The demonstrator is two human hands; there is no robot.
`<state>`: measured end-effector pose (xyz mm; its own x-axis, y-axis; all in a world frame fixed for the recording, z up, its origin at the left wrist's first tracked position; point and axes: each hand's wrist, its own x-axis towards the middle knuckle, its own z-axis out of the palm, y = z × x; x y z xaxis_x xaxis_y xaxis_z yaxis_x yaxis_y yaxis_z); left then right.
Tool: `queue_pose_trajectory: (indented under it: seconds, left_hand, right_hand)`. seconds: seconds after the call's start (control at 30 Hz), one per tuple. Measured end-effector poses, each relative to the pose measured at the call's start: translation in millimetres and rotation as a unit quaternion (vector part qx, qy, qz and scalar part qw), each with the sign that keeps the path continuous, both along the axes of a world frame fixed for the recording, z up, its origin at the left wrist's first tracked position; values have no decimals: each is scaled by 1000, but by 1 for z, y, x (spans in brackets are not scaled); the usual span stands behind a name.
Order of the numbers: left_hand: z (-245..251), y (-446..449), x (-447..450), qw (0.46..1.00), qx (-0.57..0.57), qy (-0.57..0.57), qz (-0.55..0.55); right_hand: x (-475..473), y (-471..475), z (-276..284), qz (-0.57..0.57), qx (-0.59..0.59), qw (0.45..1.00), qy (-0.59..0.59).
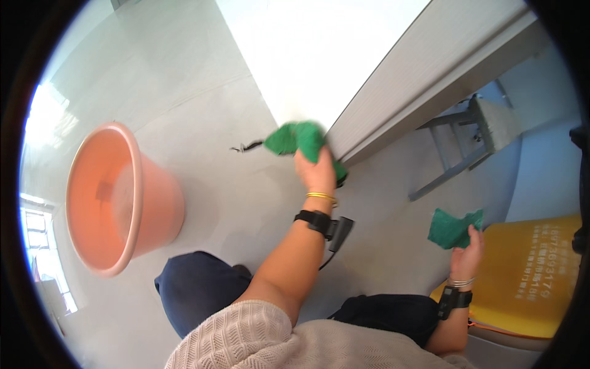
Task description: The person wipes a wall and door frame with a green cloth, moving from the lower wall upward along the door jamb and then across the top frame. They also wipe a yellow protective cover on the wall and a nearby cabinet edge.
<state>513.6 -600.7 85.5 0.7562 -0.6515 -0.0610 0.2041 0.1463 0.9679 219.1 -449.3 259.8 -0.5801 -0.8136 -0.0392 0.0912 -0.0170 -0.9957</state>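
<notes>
My left hand [317, 171] grips a bunched green cloth [295, 137] at the lower end of a pale door or panel edge [368, 113]. A thin dark strap or cord [248, 147] sticks out to the left of this cloth. My right hand [467, 252], off to the right, holds up a smaller green cloth [454, 229] between thumb and fingers. That second cloth hangs beside a yellow container [521, 272]. The two cloths are apart. Part of the left cloth is blurred, and my left palm is hidden.
A large orange plastic bucket [161, 207] stands on the grey floor [216, 198] to the left. Beyond the panel at the right is a metal stepladder [454, 147]. The yellow container bears writing. My bent knees show below.
</notes>
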Motion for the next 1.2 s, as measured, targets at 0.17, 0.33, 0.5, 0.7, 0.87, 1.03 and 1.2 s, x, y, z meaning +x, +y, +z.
queue_pose_trajectory:
  seconds: [0.17,0.33,0.5,0.7,0.87,1.03,1.2]
  left_hand:
    - [-99,-20,25,967,177,136,-120]
    - [-85,-9,22,919,116,365,-95]
    - [-20,-10,13,960,160,227,-46]
    - [102,14,7,983,59,167,-39]
    - [212,29,1,976,-100,179,-76]
    - [326,23,8,968,-162,146,-126]
    - [393,16,24,977,-144,28,-156]
  right_hand:
    - [-7,-3,-20,7,57,993,105]
    - [-13,-10,-26,32,80,981,171]
    - [-2,-15,-30,55,150,959,234]
    - [-4,-12,-44,90,152,945,275]
    - [-17,-19,-54,98,220,950,197]
    - [12,1,-46,154,277,918,240]
    - [54,46,2,137,337,924,116]
